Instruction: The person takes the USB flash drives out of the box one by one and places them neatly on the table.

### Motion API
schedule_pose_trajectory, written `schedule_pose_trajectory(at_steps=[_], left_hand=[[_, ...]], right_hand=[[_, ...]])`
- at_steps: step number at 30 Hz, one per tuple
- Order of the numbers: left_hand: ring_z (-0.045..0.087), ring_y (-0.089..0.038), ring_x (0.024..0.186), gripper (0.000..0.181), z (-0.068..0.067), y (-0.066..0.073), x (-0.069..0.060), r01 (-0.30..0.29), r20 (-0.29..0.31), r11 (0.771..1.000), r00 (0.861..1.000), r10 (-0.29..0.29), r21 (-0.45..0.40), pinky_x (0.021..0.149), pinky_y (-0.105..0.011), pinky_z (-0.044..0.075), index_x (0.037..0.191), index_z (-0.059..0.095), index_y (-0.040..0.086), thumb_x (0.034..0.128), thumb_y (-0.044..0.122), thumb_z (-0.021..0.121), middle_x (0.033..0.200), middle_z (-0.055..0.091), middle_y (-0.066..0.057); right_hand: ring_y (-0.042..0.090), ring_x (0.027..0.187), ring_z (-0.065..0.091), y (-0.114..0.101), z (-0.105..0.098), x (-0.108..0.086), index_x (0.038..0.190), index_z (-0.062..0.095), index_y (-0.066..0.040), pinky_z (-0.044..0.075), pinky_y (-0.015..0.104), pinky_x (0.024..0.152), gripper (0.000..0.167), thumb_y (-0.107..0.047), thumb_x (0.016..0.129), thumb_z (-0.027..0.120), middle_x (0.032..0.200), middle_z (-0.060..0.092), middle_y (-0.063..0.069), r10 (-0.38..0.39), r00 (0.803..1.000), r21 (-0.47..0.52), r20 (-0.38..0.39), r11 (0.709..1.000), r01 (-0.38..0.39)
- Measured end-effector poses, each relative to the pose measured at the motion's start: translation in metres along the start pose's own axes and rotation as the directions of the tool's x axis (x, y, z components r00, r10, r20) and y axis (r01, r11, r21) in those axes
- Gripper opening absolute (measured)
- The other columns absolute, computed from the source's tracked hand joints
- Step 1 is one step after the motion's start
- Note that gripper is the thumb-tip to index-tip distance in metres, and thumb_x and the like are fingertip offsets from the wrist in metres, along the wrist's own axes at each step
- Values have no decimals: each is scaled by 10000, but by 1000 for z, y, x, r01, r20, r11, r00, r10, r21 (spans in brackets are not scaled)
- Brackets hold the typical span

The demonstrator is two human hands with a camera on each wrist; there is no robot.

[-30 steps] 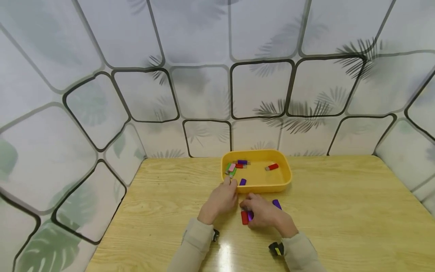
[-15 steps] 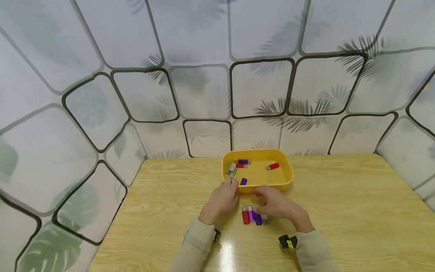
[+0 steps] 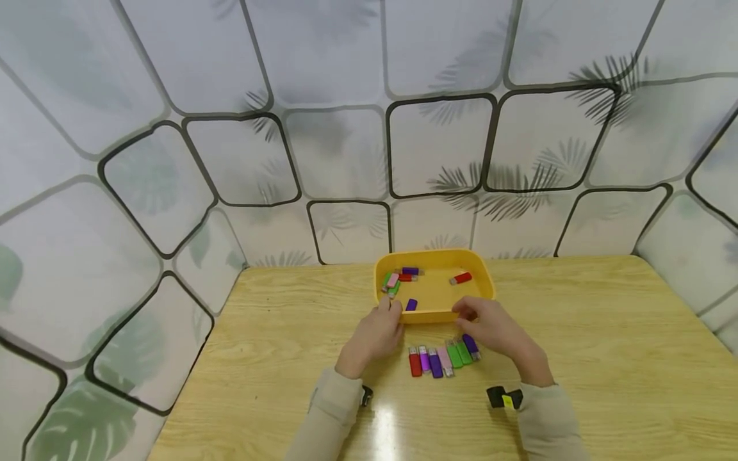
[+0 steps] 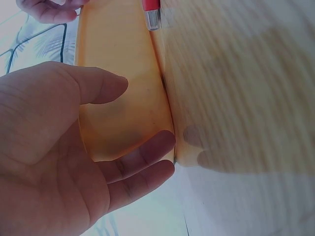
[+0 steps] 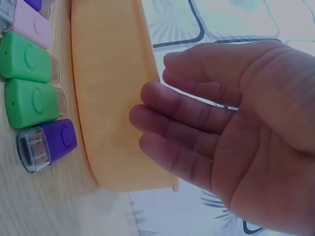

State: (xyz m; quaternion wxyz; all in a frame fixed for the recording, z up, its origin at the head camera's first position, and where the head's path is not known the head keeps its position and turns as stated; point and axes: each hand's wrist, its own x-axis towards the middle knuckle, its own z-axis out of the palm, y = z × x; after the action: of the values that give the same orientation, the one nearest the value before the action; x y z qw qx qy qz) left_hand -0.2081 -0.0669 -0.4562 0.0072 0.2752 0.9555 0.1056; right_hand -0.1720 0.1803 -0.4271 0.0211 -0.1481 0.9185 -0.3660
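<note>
A shallow yellow plastic tray (image 3: 429, 317) holds several USB flash drives, among them a red one (image 3: 461, 278) at the right. My left hand (image 3: 375, 331) grips its front left corner: in the left wrist view the thumb lies outside the wall (image 4: 123, 29), while some fingers reach over the rim. My right hand (image 3: 494, 328) is at the front right of the tray, fingers loosely bent against or close to the wall (image 5: 108, 98), holding nothing visible. Before the tray lies a row of flash drives: red (image 3: 415, 363), violet, dark purple, pink (image 3: 444, 362), two green (image 3: 454, 354) and a tilted dark purple (image 3: 470, 346).
The wooden table (image 3: 605, 358) extends to both sides of the tray. Close behind the tray rises a patterned backdrop (image 3: 352, 234). A black wrist camera (image 3: 504, 397) sits by the right cuff.
My right hand has moved from the flash drives rightward and up to the tray's front right, uncovering the row. The left hand has stayed at the tray's left corner.
</note>
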Motion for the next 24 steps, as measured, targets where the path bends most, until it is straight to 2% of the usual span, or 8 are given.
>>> schedule_pose_trajectory(at_steps=[5, 9, 14, 17, 20, 24], left_hand=[[503, -182, 709, 196, 2, -1, -1, -6, 0, 1000, 1000, 6, 0, 595, -300, 464, 1126, 499, 43, 1006, 190, 548, 993, 459, -98], [508, -182, 722, 199, 1, 0, 0, -6, -2, 1000, 1000, 6, -1, 598, -298, 468, 1136, 494, 51, 1009, 197, 540, 1009, 460, -96], [511, -186, 739, 221, -2, -1, 0, 6, -3, 1000, 1000, -6, -15, 604, -297, 473, 1174, 492, 50, 1012, 195, 529, 1036, 464, -105], [514, -181, 725, 226, -2, -2, 0, 1, 2, 1000, 1000, -1, -8, 601, -295, 475, 1177, 496, 46, 1009, 193, 532, 1028, 463, -105], [533, -186, 726, 218, 0, -1, 0, -15, 0, 1000, 1000, 15, 3, 613, -308, 491, 1165, 499, 44, 1009, 193, 528, 1015, 466, -103], [541, -193, 737, 235, 2, 0, -1, -11, 3, 1000, 1000, 11, -3, 623, -315, 497, 1182, 494, 41, 1007, 192, 534, 1013, 460, -103]], right_hand=[[151, 779, 577, -3, 1, 1, 1073, 666, -3, 538, 328, 722, 149, -50, 934, 642, 900, 659, 29, 14, 1000, -15, -25, 1000, -14], [160, 794, 585, -5, 2, 3, 1073, 671, 1, 542, 349, 738, 149, -77, 955, 623, 935, 670, 47, -7, 996, -29, -84, 1000, 4], [233, 878, 615, -9, 5, 9, 1058, 665, 12, 546, 420, 775, 133, -58, 958, 612, 1015, 661, 109, -67, 983, -46, -173, 997, 60], [287, 944, 605, -9, 9, 15, 1068, 663, 3, 536, 463, 817, 140, -62, 961, 600, 1097, 640, 156, -55, 979, -54, -197, 998, 45], [302, 931, 604, -6, 10, 25, 1125, 652, 27, 527, 480, 829, 209, -70, 957, 574, 1156, 616, 205, -17, 984, -89, -179, 996, 1], [366, 999, 602, -1, 7, 48, 1270, 573, 86, 503, 503, 859, 367, -68, 938, 543, 1233, 561, 280, 39, 994, -173, -101, 983, -56]])
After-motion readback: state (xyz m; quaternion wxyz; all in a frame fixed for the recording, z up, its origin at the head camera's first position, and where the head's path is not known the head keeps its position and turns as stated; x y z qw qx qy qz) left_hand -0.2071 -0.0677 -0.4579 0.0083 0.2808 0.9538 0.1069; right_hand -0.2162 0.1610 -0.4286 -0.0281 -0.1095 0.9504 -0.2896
